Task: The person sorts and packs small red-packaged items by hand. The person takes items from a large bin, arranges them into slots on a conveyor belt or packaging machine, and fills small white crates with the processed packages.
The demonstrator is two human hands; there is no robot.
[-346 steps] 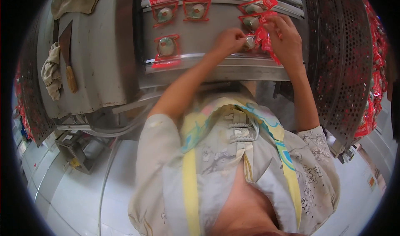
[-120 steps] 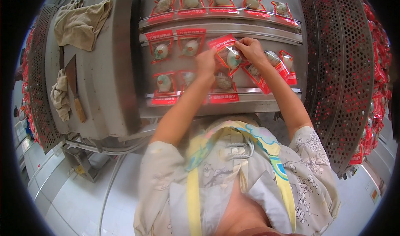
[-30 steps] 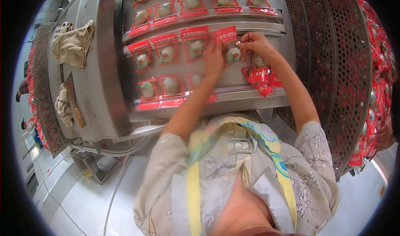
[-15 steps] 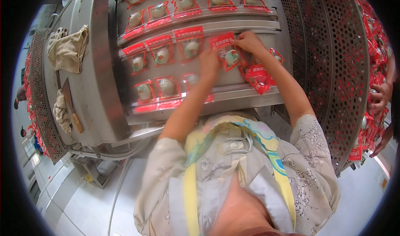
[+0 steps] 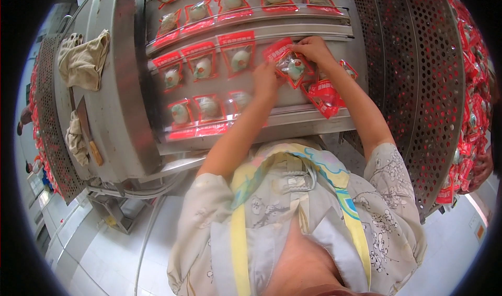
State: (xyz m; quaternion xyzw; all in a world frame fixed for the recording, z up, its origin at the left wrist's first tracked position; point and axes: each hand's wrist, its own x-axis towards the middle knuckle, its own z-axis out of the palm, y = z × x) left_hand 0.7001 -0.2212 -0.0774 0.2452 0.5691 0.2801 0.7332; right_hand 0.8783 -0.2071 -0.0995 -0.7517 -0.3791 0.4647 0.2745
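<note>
A red-and-clear egg pouch point(image 5: 294, 68) is held between my two hands above the metal plate, tilted, a pale egg showing through its clear part. My left hand point(image 5: 265, 80) is closed on the pouch's left edge, its fingertips partly hidden. At the upper right edge, my right hand point(image 5: 312, 50) pinches the pouch. Beneath my right forearm lie other red pouches point(image 5: 325, 94), loosely piled. To the left, egg pouches such as this one point(image 5: 202, 66) lie flat in two rows, and my left forearm covers part of the nearer row.
More egg pouches point(image 5: 231, 2) lie on the plate beyond a metal sealing bar point(image 5: 251, 38). Left, the machine's side holds a cloth point(image 5: 86, 60) and a knife point(image 5: 90, 134). A perforated metal bin wall point(image 5: 434, 87) rises at right, with heaped pouches and another person's hand point(image 5: 483, 168) beyond.
The pouch between my hands has tilted, its top turning leftward, while both hands shift only slightly. Beyond the bin wall, the other person's upper hand has left its earlier place on the heap.
</note>
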